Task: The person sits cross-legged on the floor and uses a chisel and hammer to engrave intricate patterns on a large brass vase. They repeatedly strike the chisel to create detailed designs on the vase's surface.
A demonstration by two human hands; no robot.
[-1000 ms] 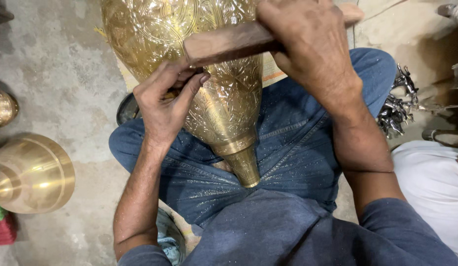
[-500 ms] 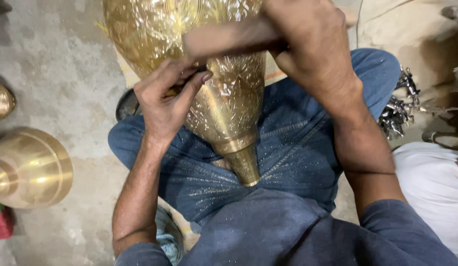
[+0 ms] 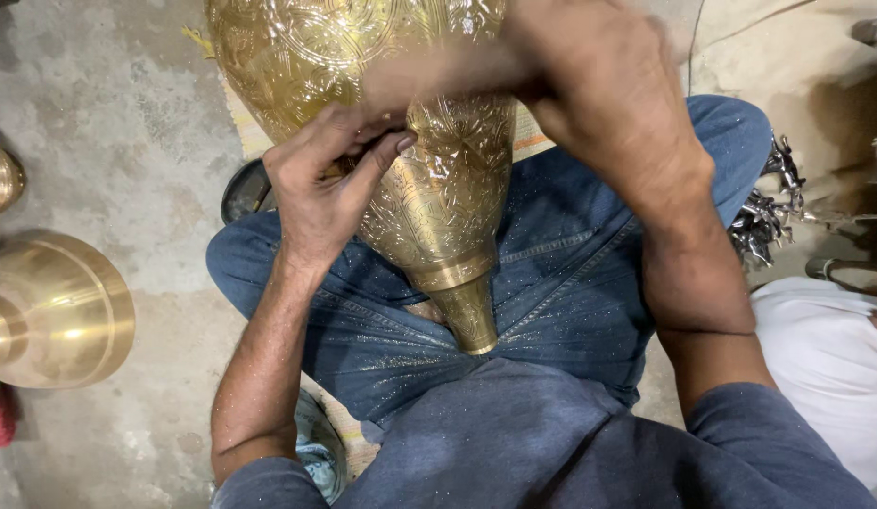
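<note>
- Right now the brass vase lies across my lap, narrow neck toward my belly, wide body running off the top edge of the frame.
- Left hand: fingers pinched shut on a small tool pressed to the vase wall; the tool itself is hidden, can't tell its kind.
- Right hand: wrapped tight round a wooden handle, blurred mid-swing above the left fingers.
- Progress, my read: the visible body and shoulder already carry dense engraved pattern, neck too. Far side not in view, so what's left can't be judged beyond the spot under the tool.
- Metal dust glitters over my jeans.
- Floor: bare grey concrete, a woven mat under the vase.
- Plain brass bell-shaped piece at the left edge, a smaller brass piece above it.
- Pile of silvery metal parts near the right edge; white cloth at bottom right.
</note>
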